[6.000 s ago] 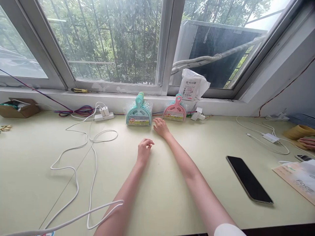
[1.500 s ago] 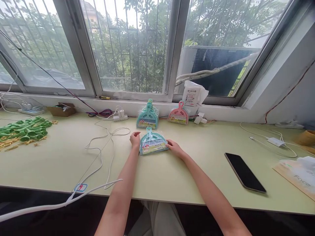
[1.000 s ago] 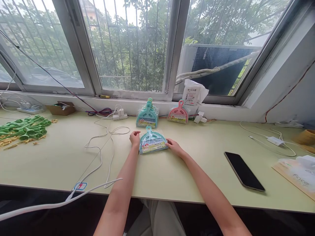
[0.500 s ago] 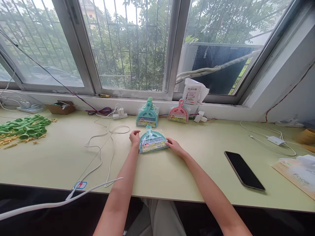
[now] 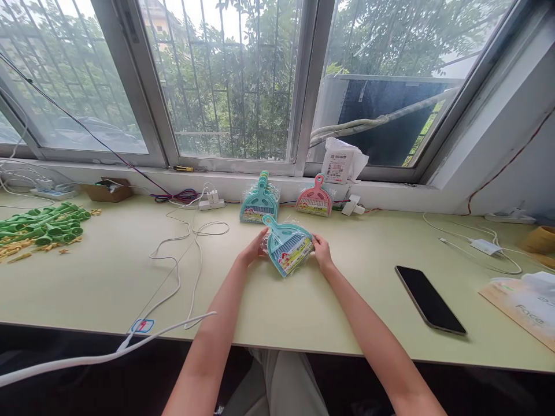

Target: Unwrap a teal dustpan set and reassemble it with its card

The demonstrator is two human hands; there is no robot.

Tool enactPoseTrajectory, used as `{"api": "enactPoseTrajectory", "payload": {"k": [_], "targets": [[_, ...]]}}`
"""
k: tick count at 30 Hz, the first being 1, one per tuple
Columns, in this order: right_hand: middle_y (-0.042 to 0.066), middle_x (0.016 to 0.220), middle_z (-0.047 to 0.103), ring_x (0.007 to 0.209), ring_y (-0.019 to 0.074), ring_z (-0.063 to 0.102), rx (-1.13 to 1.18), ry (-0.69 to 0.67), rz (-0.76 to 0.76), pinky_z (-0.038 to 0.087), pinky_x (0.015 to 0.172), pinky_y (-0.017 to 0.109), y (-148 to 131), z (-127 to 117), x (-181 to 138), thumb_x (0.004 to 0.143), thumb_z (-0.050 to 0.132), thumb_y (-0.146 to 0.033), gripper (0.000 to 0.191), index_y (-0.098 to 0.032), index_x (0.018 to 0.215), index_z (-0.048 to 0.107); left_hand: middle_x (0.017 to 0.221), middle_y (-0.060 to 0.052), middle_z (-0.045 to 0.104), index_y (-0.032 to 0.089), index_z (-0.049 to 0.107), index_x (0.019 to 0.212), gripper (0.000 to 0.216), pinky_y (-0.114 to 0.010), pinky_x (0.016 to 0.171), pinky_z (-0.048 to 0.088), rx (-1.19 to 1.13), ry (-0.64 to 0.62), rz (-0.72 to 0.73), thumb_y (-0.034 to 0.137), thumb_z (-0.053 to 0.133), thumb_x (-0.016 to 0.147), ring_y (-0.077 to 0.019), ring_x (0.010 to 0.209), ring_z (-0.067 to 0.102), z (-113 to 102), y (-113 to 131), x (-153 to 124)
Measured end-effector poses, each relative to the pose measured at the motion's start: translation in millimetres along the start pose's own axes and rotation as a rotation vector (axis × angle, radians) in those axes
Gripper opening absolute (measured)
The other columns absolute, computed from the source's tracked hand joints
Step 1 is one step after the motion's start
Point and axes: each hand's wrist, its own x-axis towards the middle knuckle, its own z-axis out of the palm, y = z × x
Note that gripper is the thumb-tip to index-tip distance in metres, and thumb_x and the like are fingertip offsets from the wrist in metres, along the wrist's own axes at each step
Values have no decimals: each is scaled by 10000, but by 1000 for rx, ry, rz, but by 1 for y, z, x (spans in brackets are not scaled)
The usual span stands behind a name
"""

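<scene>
Both hands hold a small teal dustpan-and-brush set (image 5: 287, 247) wrapped in clear plastic, lifted off the pale green table (image 5: 303, 300) and tilted, handle toward the upper left. My left hand (image 5: 255, 249) grips its left side near the handle. My right hand (image 5: 321, 251) grips its right edge. Behind it, against the window ledge, stands a stack of teal sets (image 5: 259, 203) and a pink set (image 5: 314, 200).
A black phone (image 5: 429, 299) lies to the right, with a charger and cable (image 5: 484, 247) behind it and a printed packet (image 5: 526, 306) at the right edge. White cables (image 5: 176, 268) loop on the left. Green plastic parts (image 5: 41, 225) are piled far left. A cardboard box (image 5: 106, 189) sits by the ledge.
The teal set lay flat on the table between my hands; now both hands have picked it up, shifted it right and turned it at an angle.
</scene>
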Motion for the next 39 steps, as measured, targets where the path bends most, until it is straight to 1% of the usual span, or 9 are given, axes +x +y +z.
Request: {"api": "enactPoseTrajectory", "payload": {"k": [3,7,10,14,17,20,26,32,39], "targets": [[104,1138,628,983,228,574,-130,124,-86,447,848,352,-6,-3,-3,829,355,-364,429,-177,1138,586,829,-62,661,151,637,997,445,-237,566,502,93,-63,17,461,699,684,-142,637,626,5,0,-8],[107,1127,610,1000,227,549,-407,267,-344,387,895,381,-24,-1,-13,841,374,-277,357,-190,1125,572,807,-51,646,147,617,965,382,-266,580,523,116,-43,-29,348,728,660,-155,650,630,3,-2,-8],[75,1000,643,895,201,574,-522,103,-500,381,844,348,-39,7,-25,873,387,-264,248,-198,987,597,809,-38,639,163,591,1012,404,-266,582,524,67,1,8,334,727,672,-132,613,617,-2,-1,-6],[48,841,648,785,177,580,-598,-60,-544,385,774,310,-47,20,-37,900,398,-287,232,-193,826,597,860,-48,641,158,582,1002,379,-265,621,532,-10,74,70,315,721,686,-116,631,620,-8,3,-7],[59,834,647,738,174,584,-540,-40,-492,420,716,298,-44,21,-35,900,397,-314,247,-186,816,591,916,-56,647,163,581,1020,386,-281,663,545,-59,118,102,314,717,692,-132,694,639,-12,4,-8],[48,760,649,598,148,588,-333,-47,-328,468,617,278,-36,14,-28,890,409,-369,269,-178,829,588,963,-60,654,173,576,1060,416,-309,711,557,-106,140,137,325,716,698,-153,745,651,-13,4,-9],[48,661,658,493,146,608,5,-84,-47,531,524,285,-24,6,-17,836,474,-525,405,-162,746,627,993,-86,655,164,553,1127,483,-316,746,556,-128,81,110,316,732,705,-161,762,659,-9,5,-10],[29,766,687,630,144,651,301,-87,130,565,649,298,-16,8,-8,711,694,-430,380,-179,981,603,1086,-83,633,214,454,1280,658,-353,795,552,-96,19,102,297,753,700,-148,772,658,-11,4,-13],[52,1013,689,900,174,650,425,-158,140,540,831,308,-17,7,-10,673,729,-407,345,-181,915,633,1236,-81,588,269,425,1351,730,-391,894,507,-38,-47,103,340,753,703,-212,996,630,-12,4,-14]]}}
